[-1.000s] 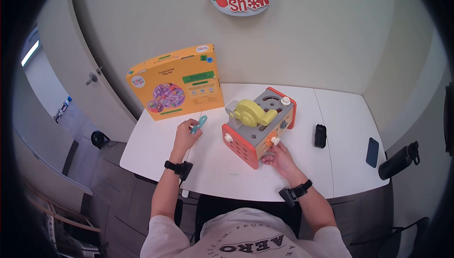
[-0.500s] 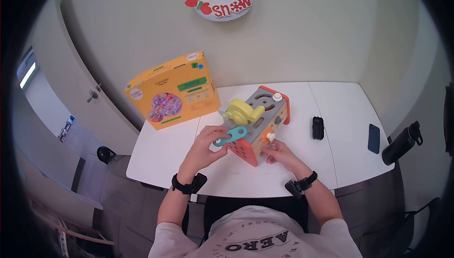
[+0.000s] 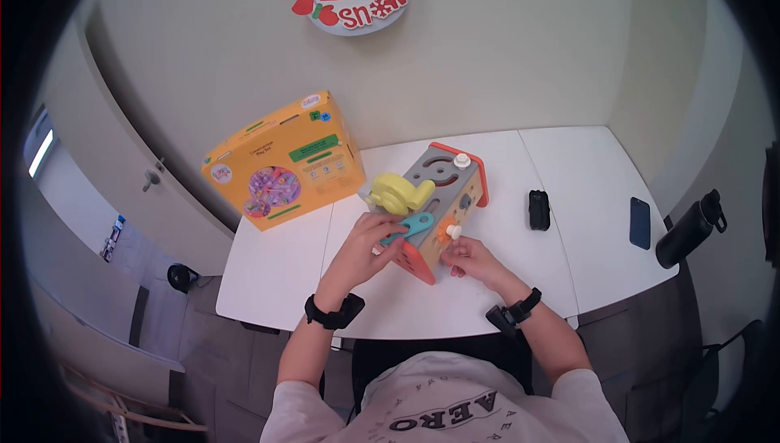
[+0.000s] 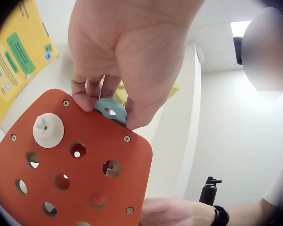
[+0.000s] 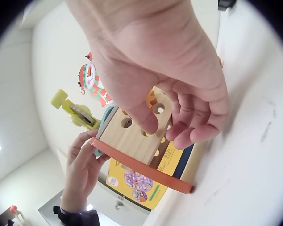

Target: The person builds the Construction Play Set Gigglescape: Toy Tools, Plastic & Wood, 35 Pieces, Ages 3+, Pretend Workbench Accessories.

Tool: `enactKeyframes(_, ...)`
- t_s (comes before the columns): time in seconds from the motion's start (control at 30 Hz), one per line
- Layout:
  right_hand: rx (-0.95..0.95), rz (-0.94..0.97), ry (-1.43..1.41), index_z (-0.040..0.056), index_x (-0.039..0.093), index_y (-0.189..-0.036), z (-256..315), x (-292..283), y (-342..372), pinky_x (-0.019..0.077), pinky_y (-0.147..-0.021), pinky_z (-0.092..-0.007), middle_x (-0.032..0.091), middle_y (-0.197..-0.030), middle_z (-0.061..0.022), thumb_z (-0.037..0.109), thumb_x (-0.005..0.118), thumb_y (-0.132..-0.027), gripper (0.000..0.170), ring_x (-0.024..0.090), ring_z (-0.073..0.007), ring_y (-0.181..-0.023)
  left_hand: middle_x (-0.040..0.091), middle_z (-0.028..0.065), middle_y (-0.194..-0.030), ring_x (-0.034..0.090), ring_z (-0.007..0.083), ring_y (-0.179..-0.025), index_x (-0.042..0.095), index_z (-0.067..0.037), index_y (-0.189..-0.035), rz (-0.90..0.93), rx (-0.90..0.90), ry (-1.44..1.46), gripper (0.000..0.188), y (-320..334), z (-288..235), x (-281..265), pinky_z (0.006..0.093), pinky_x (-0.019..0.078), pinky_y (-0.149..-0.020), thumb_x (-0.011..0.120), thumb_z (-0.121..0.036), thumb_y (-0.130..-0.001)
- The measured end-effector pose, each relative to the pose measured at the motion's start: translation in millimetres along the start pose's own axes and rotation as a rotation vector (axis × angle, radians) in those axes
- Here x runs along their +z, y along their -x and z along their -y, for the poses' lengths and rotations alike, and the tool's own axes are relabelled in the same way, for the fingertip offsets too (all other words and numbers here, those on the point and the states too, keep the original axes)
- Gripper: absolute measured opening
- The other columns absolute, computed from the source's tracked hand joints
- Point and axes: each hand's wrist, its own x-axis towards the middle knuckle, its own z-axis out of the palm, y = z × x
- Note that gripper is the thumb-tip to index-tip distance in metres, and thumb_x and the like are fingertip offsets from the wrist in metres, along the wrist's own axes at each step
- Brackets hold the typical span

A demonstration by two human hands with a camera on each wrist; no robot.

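Note:
A toy workbench (image 3: 443,171) with a grey top, wooden side and orange-red end panels stands on the table. The left hand (image 3: 357,252) pinches a teal strip with holes (image 3: 413,228) flat on the near end of the top. In the left wrist view the strip (image 4: 110,109) shows between thumb and fingers above the orange-red panel (image 4: 75,165). A yellow-green piece (image 3: 398,193) sits on the top beside it. The right hand (image 3: 479,264) is at the wooden side, its thumb against the wood (image 5: 132,141) near a hole, fingers bent around the lower edge.
A yellow box (image 3: 284,162) stands at the back left. To the right are a black case (image 3: 539,210), a phone (image 3: 640,223) and a black bottle (image 3: 686,232). A white knob (image 3: 462,161) sits at the bench's far end.
The left hand has carried the teal strip rightward from beside the bench onto its top. The right hand stays by the wooden side. The head view has shifted.

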Motion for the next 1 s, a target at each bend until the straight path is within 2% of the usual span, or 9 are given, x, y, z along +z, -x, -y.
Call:
enactKeyframes(0.1,0.007,-0.001,0.006,0.0049,0.065,-0.111,-3.1,0.3,-2.0,0.0497,-0.062,-0.0255,0.069,-0.086,-0.0018,0.024,0.072,-0.101,0.023,0.065,-0.0102,-0.069,0.071,0.0128,-0.125,0.063,0.0328,-0.118,0.077,-0.006,-0.116,0.005,0.038,-0.003,0.026,0.2,0.8,3.1,0.0413,0.0535,-0.098,0.075,-0.006,-0.090)
enactKeyframes(0.3,0.004,0.001,0.007,0.0043,0.064,-0.112,-0.5,-0.5,1.4,0.0500,-0.063,-0.0261,0.069,-0.085,-0.0013,0.025,0.074,-0.100,0.026,0.066,-0.0104,-0.070,0.069,0.0133,-0.130,0.063,0.0333,-0.122,0.078,-0.007,-0.117,-0.007,0.000,0.024,0.028,3.4,-2.6,3.4,0.0412,0.0527,-0.102,0.074,-0.003,-0.090)
enactKeyframes(0.47,0.015,0.000,0.057,0.0037,0.064,-0.115,2.7,-3.3,1.4,0.0499,-0.063,-0.0259,0.068,-0.086,-0.0019,0.027,0.075,-0.099,0.030,0.066,-0.0107,-0.070,0.067,0.0143,-0.131,0.063,0.0322,-0.120,0.078,-0.007,-0.117,-0.035,-0.001,0.009,0.028,8.9,-6.9,-0.3,0.0420,0.0534,-0.103,0.074,-0.003,-0.090)
enactKeyframes(0.5,0.020,0.001,0.072,0.0033,0.064,-0.117,4.9,-4.7,1.2,0.0507,-0.064,-0.0258,0.069,-0.088,-0.0023,0.024,0.074,-0.100,0.029,0.066,-0.0106,-0.072,0.066,0.0149,-0.131,0.062,0.0320,-0.119,0.078,-0.007,-0.118,-0.034,-0.013,0.022,0.028,9.5,-8.0,-2.1,0.0427,0.0537,-0.104,0.074,-0.003,-0.091)
enactKeyframes(0.57,0.042,0.005,0.099,0.0025,0.063,-0.123,8.1,-5.1,4.4,0.0522,-0.067,-0.0256,0.070,-0.093,-0.0029,0.017,0.072,-0.100,0.028,0.067,-0.0104,-0.075,0.069,0.0121,-0.127,0.065,0.0305,-0.115,0.078,-0.007,-0.115,-0.042,0.030,-0.042,0.027,10.1,-0.5,-3.6,0.0399,0.0543,-0.099,0.075,-0.001,-0.090)
enactKeyframes(0.7,0.042,0.001,0.124,0.0030,0.063,-0.124,10.7,-3.0,6.1,0.0525,-0.068,-0.0258,0.069,-0.092,-0.0026,0.017,0.072,-0.100,0.029,0.067,-0.0105,-0.075,0.072,0.0096,-0.122,0.067,0.0286,-0.111,0.079,-0.007,-0.113,-0.036,0.041,-0.082,0.025,12.5,2.5,-3.5,0.0386,0.0550,-0.095,0.076,0.000,-0.089)
enactKeyframes(0.8,0.024,0.000,0.123,0.0036,0.063,-0.122,8.1,-4.3,4.1,0.0515,-0.066,-0.0259,0.068,-0.090,-0.0024,0.020,0.073,-0.099,0.030,0.067,-0.0106,-0.074,0.070,0.0104,-0.123,0.066,0.0297,-0.100,0.079,-0.006,-0.109,-0.068,0.025,-0.070,0.021,12.1,-0.2,-3.3,0.0396,0.0561,-0.092,0.075,-0.001,-0.090)
enactKeyframes(0.9,0.005,0.013,0.120,0.0038,0.063,-0.119,2.2,-4.6,4.2,0.0497,-0.063,-0.0261,0.068,-0.089,-0.0025,0.026,0.074,-0.099,0.032,0.066,-0.0110,-0.071,0.069,0.0106,-0.124,0.066,0.0292,-0.101,0.079,-0.005,-0.109,-0.081,0.058,-0.056,0.021,13.5,4.0,-1.8,0.0404,0.0553,-0.090,0.075,0.000,-0.089)
enactKeyframes(1.0,-0.027,0.038,0.156,0.0033,0.064,-0.116,-0.3,-5.6,6.2,0.0503,-0.063,-0.0263,0.067,-0.088,-0.0029,0.027,0.074,-0.099,0.031,0.066,-0.0110,-0.071,0.070,0.0095,-0.127,0.067,0.0271,-0.108,0.078,-0.008,-0.115,-0.100,0.044,-0.040,0.028,16.5,-0.9,-2.9,0.0361,0.0563,-0.089,0.077,0.000,-0.088)
